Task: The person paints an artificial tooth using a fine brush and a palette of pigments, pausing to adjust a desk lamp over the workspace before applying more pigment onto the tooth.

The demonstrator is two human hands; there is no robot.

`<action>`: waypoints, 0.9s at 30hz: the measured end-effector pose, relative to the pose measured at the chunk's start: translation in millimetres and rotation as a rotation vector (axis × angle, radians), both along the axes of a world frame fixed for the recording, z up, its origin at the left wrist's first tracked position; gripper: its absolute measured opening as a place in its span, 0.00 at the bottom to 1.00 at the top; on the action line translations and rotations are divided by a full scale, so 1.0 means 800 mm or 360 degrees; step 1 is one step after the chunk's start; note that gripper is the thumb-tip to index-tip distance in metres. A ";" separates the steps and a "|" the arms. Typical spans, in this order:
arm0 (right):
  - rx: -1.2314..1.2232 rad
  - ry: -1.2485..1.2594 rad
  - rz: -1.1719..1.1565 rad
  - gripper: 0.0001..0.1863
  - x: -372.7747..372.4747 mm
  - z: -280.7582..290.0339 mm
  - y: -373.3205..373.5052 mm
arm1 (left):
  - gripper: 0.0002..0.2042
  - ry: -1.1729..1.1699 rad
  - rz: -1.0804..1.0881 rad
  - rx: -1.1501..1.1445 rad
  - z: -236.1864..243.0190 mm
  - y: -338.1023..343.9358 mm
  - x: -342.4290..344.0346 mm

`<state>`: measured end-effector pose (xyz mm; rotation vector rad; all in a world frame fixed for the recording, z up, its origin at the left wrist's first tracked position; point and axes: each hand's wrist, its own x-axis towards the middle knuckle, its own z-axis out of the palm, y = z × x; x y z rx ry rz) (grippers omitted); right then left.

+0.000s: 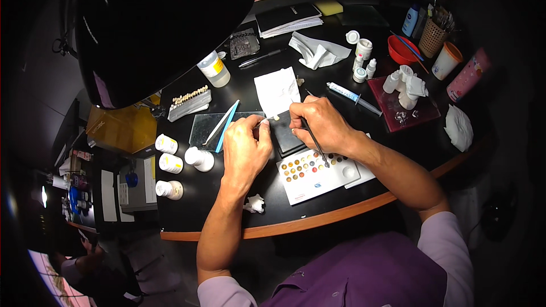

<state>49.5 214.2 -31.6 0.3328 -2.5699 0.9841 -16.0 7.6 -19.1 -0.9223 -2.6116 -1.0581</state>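
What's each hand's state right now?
Left hand: closed, pinching a thin holder with a small cream piece at its end.
Right hand: closed, holding a slim dark-handled tool; working tip unclear.

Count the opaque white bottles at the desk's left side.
4: a far bottle, a middle bottle and a near bottle form a column; a fourth bottle stands to their right, toward the left hand. None appears hidden.
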 end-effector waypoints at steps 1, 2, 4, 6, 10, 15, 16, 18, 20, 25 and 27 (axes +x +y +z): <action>-0.0004 -0.0002 -0.0002 0.08 0.001 0.000 0.001 | 0.10 -0.0002 -0.0002 -0.0004 -0.001 0.000 0.000; -0.0082 0.0085 0.0000 0.07 0.003 0.001 0.003 | 0.10 -0.0026 -0.0019 0.0037 -0.001 0.001 -0.001; -0.0274 0.0177 -0.0011 0.07 0.009 0.006 0.004 | 0.09 -0.0051 -0.0030 0.0075 -0.002 0.001 -0.002; -0.0333 0.0164 0.0011 0.07 0.016 0.019 0.009 | 0.08 0.0180 -0.0153 0.0131 -0.002 0.001 -0.004; -0.0588 -0.0026 0.0010 0.08 0.027 0.025 0.019 | 0.06 0.0281 -0.0301 0.0263 -0.003 0.005 -0.004; -0.0752 -0.0070 -0.0029 0.13 0.025 0.018 0.016 | 0.06 0.0364 -0.0383 0.0307 0.003 0.007 -0.004; -0.0747 -0.0071 -0.0014 0.13 0.025 0.018 0.014 | 0.07 0.0379 -0.0412 0.0329 0.004 0.006 -0.006; -0.0743 -0.0063 -0.0117 0.12 0.031 0.019 0.011 | 0.07 0.0338 -0.0423 0.0363 -0.002 0.004 -0.008; -0.0810 -0.0009 -0.0076 0.13 0.029 0.012 0.010 | 0.07 0.0270 -0.0440 0.0396 -0.002 0.004 -0.007; -0.0945 -0.0105 -0.0043 0.13 0.031 0.004 0.009 | 0.07 0.0163 -0.0394 0.0371 -0.006 0.003 -0.008; -0.1085 -0.0047 -0.0061 0.13 0.031 0.005 0.001 | 0.07 0.0171 -0.0327 0.0323 -0.009 0.003 -0.009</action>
